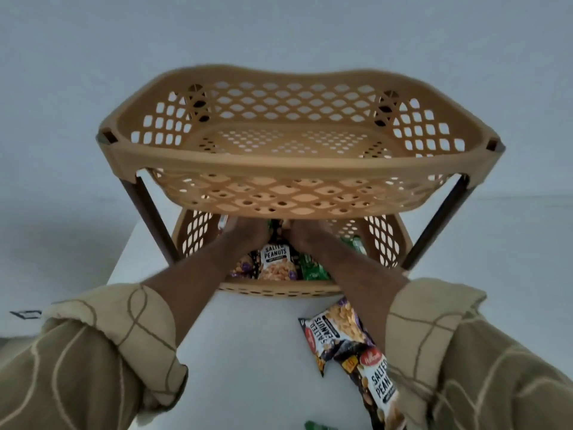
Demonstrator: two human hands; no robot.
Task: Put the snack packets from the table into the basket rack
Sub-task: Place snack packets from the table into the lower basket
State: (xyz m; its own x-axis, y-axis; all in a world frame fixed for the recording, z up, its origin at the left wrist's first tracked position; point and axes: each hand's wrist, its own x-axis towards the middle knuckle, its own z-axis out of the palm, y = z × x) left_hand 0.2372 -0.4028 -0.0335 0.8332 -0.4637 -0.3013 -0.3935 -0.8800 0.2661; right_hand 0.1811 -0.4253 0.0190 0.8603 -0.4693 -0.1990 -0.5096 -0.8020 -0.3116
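Note:
A tan two-tier basket rack (pixel 288 156) stands on the white table (pixel 248 352). Its top basket holds nothing. Both my hands reach into the lower basket (pixel 279 290): my left hand (pixel 246 235) and my right hand (pixel 305 235) are close together, their fingers hidden under the top basket. Salted peanut packets (pixel 276 263) and green packets (pixel 313 270) lie in the lower basket under my wrists. Two more salted peanut packets (pixel 331 333) (pixel 372 377) lie on the table by my right forearm. A green packet (pixel 316 426) peeks in at the bottom edge.
Dark brown legs (pixel 148 215) (pixel 434 221) hold up the top basket at the front corners. The table's left edge runs past my left sleeve. A plain grey wall is behind the rack.

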